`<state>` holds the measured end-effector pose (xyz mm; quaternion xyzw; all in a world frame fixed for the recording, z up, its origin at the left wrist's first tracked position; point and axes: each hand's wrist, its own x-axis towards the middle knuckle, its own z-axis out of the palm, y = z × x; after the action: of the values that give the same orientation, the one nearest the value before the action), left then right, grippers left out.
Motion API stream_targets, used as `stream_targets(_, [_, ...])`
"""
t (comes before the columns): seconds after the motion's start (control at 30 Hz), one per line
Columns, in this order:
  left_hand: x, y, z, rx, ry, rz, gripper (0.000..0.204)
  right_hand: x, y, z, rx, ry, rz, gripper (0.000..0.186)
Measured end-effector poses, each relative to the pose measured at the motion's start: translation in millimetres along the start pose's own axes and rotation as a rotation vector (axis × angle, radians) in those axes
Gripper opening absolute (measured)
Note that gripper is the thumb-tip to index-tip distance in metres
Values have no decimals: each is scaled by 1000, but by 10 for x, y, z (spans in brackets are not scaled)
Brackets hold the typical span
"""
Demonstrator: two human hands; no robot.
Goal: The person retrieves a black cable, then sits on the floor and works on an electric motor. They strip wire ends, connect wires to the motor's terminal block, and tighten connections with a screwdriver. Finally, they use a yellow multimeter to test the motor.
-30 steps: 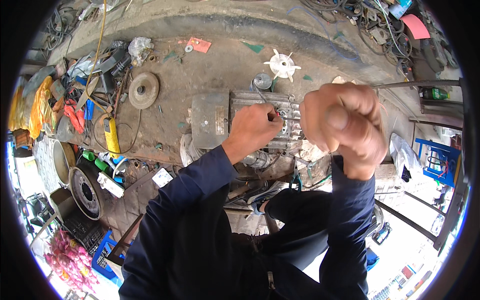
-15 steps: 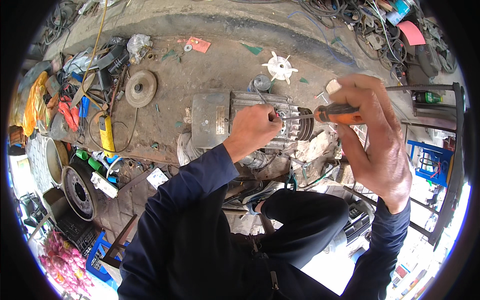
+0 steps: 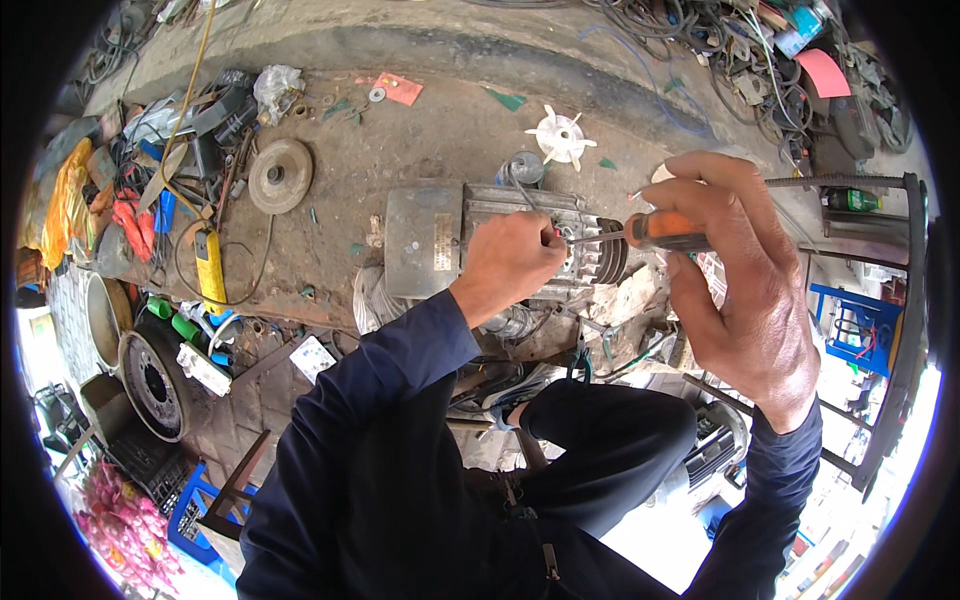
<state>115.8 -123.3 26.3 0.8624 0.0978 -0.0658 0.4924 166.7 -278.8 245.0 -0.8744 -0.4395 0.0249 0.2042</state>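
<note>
An electric motor (image 3: 423,238) with a grey end cover, finned body and grooved pulley lies on its side on the dirty ground before me. My left hand (image 3: 512,255) rests on its finned body with the fingers curled in; whatever they pinch is hidden, though a small red bit shows beside the fingertips. My right hand (image 3: 750,285) grips a screwdriver (image 3: 672,228) by its orange and black handle. Its thin shaft points left, over the pulley, and the tip meets the motor beside my left fingertips.
Beyond the motor lie a white fan wheel (image 3: 560,136) and a small metal can (image 3: 523,168). A round metal disc (image 3: 281,177) and a yellow switch box (image 3: 210,268) on a cable sit to the left. Scrap and cables heap up at both far corners. A rusty metal frame (image 3: 905,330) stands right.
The screwdriver handle has turned about its own axis, so orange now faces up where black did. My right fingers have shifted slightly left with it. My left hand stays in place.
</note>
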Motion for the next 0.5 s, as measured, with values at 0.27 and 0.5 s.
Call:
stream_targets(0.27, [-17,-15,5,-15,-9,-1,23,-25,-76,-42,-80,-19,25,20])
stream_targets(0.5, [-17,-11,18,-38,4,-23,24,-45,-50,-33,29,21,66,22])
